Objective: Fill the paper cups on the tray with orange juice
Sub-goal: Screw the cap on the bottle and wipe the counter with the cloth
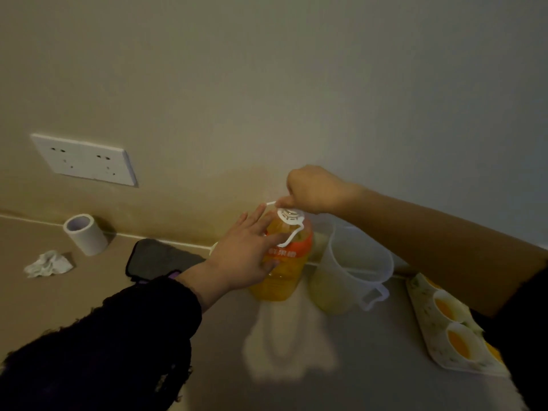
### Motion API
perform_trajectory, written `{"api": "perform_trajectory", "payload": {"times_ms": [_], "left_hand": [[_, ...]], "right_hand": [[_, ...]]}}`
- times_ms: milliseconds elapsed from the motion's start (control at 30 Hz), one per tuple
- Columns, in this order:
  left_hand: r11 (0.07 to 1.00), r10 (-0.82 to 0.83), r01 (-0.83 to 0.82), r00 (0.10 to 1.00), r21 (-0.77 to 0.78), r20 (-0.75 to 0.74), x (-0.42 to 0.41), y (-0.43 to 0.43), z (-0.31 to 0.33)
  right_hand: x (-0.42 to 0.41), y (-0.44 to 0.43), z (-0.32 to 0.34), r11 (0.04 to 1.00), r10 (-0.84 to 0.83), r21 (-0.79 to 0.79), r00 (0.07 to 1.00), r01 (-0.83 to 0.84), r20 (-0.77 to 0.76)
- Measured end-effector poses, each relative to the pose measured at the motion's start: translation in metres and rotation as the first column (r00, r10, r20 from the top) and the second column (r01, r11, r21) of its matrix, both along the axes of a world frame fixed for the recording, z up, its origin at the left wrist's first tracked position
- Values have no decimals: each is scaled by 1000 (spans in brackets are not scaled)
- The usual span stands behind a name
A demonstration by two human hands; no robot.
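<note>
Right of the orange juice bottle (281, 271), beyond the plastic jug (353, 262), both paper cups (444, 307) visible on the tray (418, 307) already held juice, so pouring seemed largely done, while the right hand (314, 188) pinched the bottle's white handle (271, 203) in its fingers and the left hand (240, 256) laid straight fingers against its shoulder.

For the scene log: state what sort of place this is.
Probably a home counter against a plain wall, perhaps a kitchen: a wall socket sits above the surface, which holds a juice bottle, a plastic jug and a tray of paper cups.
</note>
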State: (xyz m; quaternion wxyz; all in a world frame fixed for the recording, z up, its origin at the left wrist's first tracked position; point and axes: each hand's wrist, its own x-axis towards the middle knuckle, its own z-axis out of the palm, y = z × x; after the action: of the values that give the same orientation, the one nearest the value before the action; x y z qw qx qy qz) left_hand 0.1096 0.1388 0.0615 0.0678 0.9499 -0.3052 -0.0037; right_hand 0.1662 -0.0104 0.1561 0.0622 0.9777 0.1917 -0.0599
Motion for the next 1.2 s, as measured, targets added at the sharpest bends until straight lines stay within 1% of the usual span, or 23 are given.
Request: {"api": "perform_trajectory", "payload": {"times_ms": [67, 133, 200, 267, 367, 433, 533, 633, 767, 900, 967, 1033, 1067, 1133, 1200], "left_hand": [[999, -11, 12, 1000, -31, 11, 1, 2, -1], [999, -23, 24, 1000, -46, 20, 2, 2, -1], [1000, -26, 26, 1000, -12, 14, 2, 1, -1], [1000, -24, 24, 1000, -5, 8, 3, 1, 1], [998, -37, 37, 999, -42, -7, 3, 3, 3], [998, -40, 39, 999, -59, -15, 3, 2, 2], [996, -37, 37, 999, -84, -5, 3, 2, -1], [995, -35, 34, 999, -93, 0, 2, 3, -1], [995, -36, 36, 999, -94, 2, 3, 1, 0], [996, -23, 21, 1000, -89, -18, 2, 2, -1], [996, -26, 25, 1000, -89, -9, 3, 3, 0], [995, -33, 32, 999, -97, -9, 2, 4, 1], [995, -29, 27, 999, -95, -18, 2, 3, 2], [998, -21, 19, 999, -65, -25, 0, 3, 3], [997, -18, 16, 1000, -82, -24, -1, 2, 2]], "right_hand": [[-1, -4, 1, 998, 60, 24, 998, -60, -4], [-1, -12, 1, 982, 189, 27, 982, -188, -25], [-1, -17, -1, 929, 368, -19, 929, -369, -33], [-1, -21, -4, 856, 514, -68, 858, -513, 3], [0, -23, -5, 790, 613, -46, 787, -612, 71], [0, -24, -1, 809, 588, -29, 805, -587, 83], [3, -23, 1, 898, 439, -41, 896, -438, 70], [3, -20, -4, 955, 295, 0, 948, -297, 118], [-1, -15, -12, 990, 137, 14, 977, -141, 165], [-1, -10, -14, 998, -22, 64, 988, 13, 152], [1, -9, -9, 995, -28, 94, 996, 20, 89], [0, -9, 2, 990, 46, 137, 999, -42, -19], [0, -9, 8, 988, 115, 109, 992, -109, -57], [0, -9, 13, 977, 214, 4, 975, -214, -65], [0, -11, 9, 977, 209, -29, 977, -210, -35]]}}
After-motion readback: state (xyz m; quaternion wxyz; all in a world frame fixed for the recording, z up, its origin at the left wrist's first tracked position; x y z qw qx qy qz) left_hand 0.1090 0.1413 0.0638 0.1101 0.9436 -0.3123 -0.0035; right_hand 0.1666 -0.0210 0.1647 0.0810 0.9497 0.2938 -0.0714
